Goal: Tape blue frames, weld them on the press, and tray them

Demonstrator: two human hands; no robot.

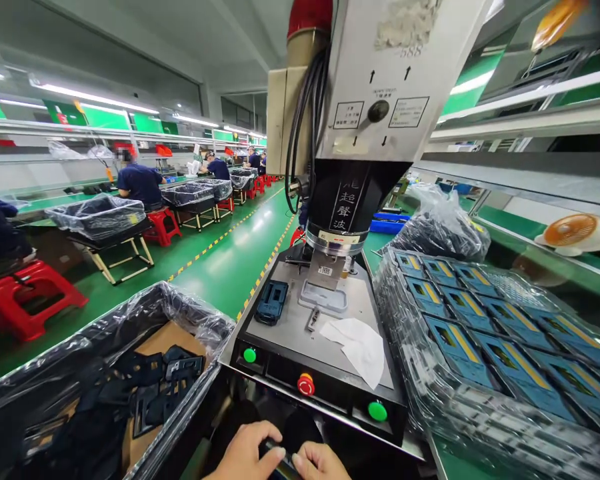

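At the bottom edge, my left hand point(250, 452) and my right hand point(321, 461) are closed on a dark plastic part point(286, 469), with thumbs near each other. Most of that part is hidden by the fingers and the frame's edge. In front of them stands an ultrasonic welding machine point(367, 87). On its base plate lie a dark blue plastic housing point(271, 302) at the left, a pale fixture point(324, 298) below the welding head, and a white cloth point(357, 347). A red emergency stop button point(306, 384) sits between two green buttons point(249, 355) on the front panel.
At the left, a plastic-lined bin point(180, 293) holds loose dark parts. To the right, stacked clear trays point(410, 373) carry several blue housings with yellow strips. Co-workers point(139, 181) sit on red stools along a far bench. An orange fan point(573, 231) stands at right.
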